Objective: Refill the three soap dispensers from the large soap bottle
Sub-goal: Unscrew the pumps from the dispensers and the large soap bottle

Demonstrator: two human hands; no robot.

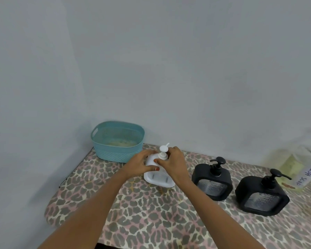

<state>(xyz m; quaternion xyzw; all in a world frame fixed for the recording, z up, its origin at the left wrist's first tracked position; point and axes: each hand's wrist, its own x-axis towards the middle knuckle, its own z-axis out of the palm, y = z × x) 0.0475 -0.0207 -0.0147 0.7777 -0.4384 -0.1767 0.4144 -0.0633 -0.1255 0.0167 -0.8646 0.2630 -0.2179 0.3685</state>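
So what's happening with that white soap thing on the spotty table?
A person has both hands on the white soap dispenser. The left hand holds its body, and the right hand curls its fingers round the pump at the top, maybe to unscrew it. The middle black dispenser and the right black dispenser stand untouched with pumps on, and the big soap bottle waits at the far right.

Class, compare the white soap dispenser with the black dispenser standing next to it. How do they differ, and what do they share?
The white dispenser is held by the left hand and right hand; the black dispenser stands untouched. The white dispenser is nearest the teal basket; the black dispenser is farther right. Both are squarish with a top pump, on the table.
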